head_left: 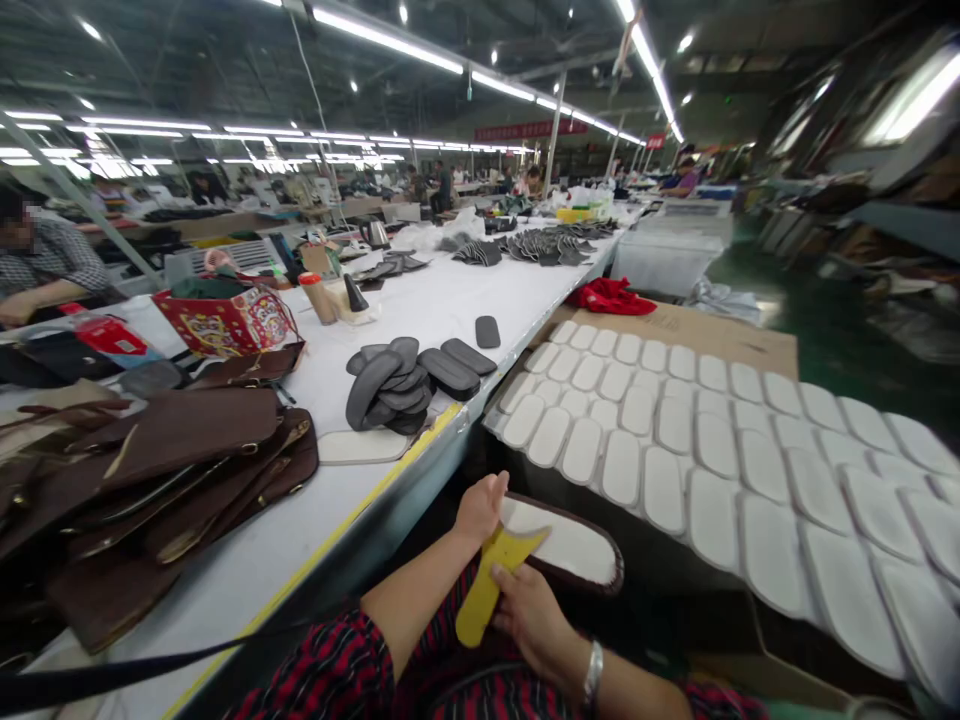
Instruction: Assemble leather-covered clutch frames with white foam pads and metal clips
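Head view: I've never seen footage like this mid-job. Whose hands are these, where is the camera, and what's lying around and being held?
This one picture comes from a camera worn on a person's head, looking forward and down. The left hand grips a brown-edged slipper sole with a white lining. The right hand holds a flat yellow shoehorn-shaped tool against it. On the long white worktable lie a pile of dark grey oval sole pieces and a stack of brown leather pieces. To the right, rows of white padded insoles overlap on cardboard. Another person sits far left.
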Demonstrator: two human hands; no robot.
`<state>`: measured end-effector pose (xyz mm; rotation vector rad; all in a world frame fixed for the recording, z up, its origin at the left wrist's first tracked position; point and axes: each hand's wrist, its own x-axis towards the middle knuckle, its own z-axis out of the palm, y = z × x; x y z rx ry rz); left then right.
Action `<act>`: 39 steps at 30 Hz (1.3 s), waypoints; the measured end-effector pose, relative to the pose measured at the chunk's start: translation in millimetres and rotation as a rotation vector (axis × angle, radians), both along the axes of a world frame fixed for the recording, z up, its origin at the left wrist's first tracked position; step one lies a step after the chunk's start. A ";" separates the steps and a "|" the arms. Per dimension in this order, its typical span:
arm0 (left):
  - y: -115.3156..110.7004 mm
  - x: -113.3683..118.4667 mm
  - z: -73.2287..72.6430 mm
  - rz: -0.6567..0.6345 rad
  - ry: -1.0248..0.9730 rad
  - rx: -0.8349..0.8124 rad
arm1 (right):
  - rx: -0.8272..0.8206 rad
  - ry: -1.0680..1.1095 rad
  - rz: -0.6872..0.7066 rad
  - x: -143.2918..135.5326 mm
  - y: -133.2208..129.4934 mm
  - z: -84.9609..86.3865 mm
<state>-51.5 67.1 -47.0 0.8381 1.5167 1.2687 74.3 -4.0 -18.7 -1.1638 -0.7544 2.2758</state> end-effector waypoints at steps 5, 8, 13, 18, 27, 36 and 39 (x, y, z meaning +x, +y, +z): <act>-22.4 -26.3 -15.5 -0.049 -0.285 -0.002 | 0.133 -0.056 -0.007 56.1 1.2 0.0; -41.6 -34.6 -27.9 -0.070 -0.543 -0.007 | 0.190 -0.173 -0.012 98.7 6.9 -6.1; -58.7 -26.3 -28.3 -0.095 -0.509 0.089 | 0.305 -0.302 0.181 138.1 12.4 -24.8; -52.4 -18.5 -18.4 -0.033 -0.336 0.104 | 0.316 -0.285 0.347 120.9 21.9 -32.1; -52.4 -52.0 -10.3 -0.003 -0.507 -0.139 | 0.286 -0.161 0.487 22.0 18.0 -14.8; -142.8 -61.5 10.6 0.167 -0.808 0.040 | 0.340 -0.051 0.660 -31.5 -0.7 -11.7; -158.5 -63.0 15.3 0.420 -0.756 0.046 | 0.422 -0.076 0.655 -54.4 -10.1 -9.2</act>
